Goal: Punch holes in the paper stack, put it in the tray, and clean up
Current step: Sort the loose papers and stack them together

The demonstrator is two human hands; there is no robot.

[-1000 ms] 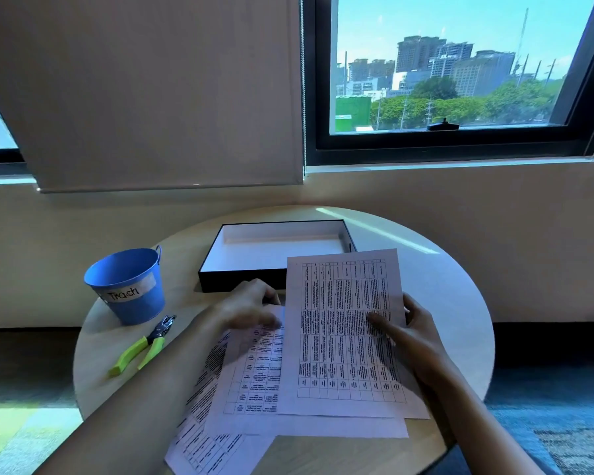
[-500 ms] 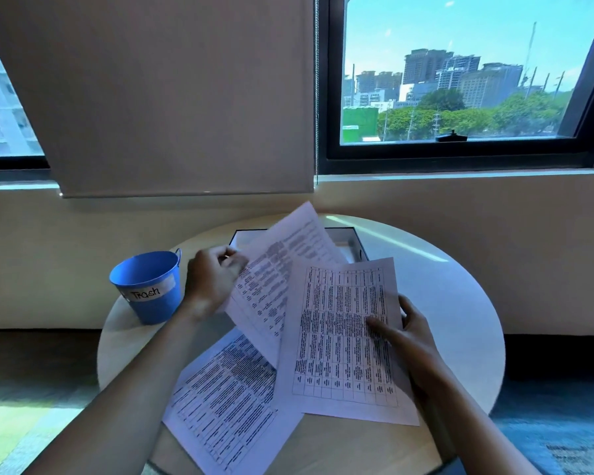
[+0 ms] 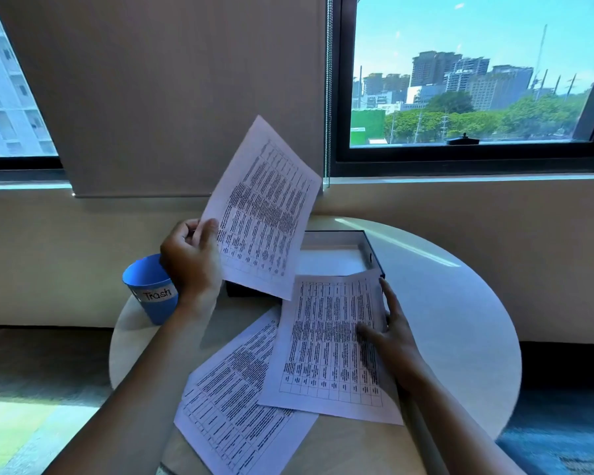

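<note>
My left hand (image 3: 191,258) pinches the left edge of a printed sheet (image 3: 264,210) and holds it tilted in the air above the table. My right hand (image 3: 390,332) rests on the right edge of a second printed sheet (image 3: 330,344), thumb on top and fingers along the side. This sheet lies on the table and overlaps the front edge of the black tray (image 3: 371,250). A third printed sheet (image 3: 234,406) lies skewed at the front of the table, partly under the second. The hole punch is hidden.
A blue bucket (image 3: 148,293) labelled "Trash" stands at the table's left side, partly behind my left wrist. The round pale table (image 3: 460,320) sits against a wall under a window. Carpeted floor lies beyond the table's edges.
My left hand has raised its sheet higher, well clear of the table and in front of the tray's left part. My right hand still rests on the second sheet. The view has shifted left.
</note>
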